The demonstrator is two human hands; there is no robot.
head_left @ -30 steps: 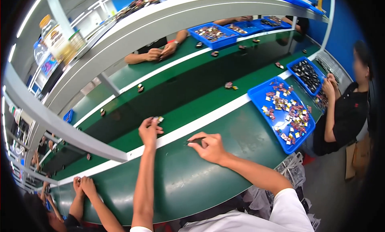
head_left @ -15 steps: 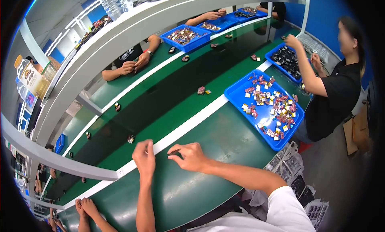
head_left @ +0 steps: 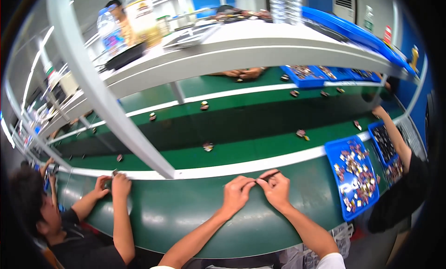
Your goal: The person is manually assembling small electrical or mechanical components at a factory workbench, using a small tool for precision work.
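Over the green worktop (head_left: 186, 208), my two hands meet fingertip to fingertip in front of me. Between its thumb and fingers my right hand (head_left: 277, 190) pinches a small, thin dark part (head_left: 270, 175), too small to name. Closed in a pinch, my left hand (head_left: 236, 194) touches the near end of that part. Whatever lies between the left fingertips is mostly covered. To the right of my hands stands a blue tray (head_left: 335, 176) of small reddish-brown and white-yellow pieces.
Beyond a white rail (head_left: 241, 167) runs a green conveyor belt (head_left: 251, 155) with several small assemblies (head_left: 208, 147). A white post (head_left: 116, 97) and overhead shelf (head_left: 260, 50) frame the view. Co-workers sit left (head_left: 60, 218) and right (head_left: 395, 204); more blue trays (head_left: 306, 83) stand across the belt.
My view has swung left, bringing the left co-worker's head into sight. My hands, apart before, are now together at the dark part.
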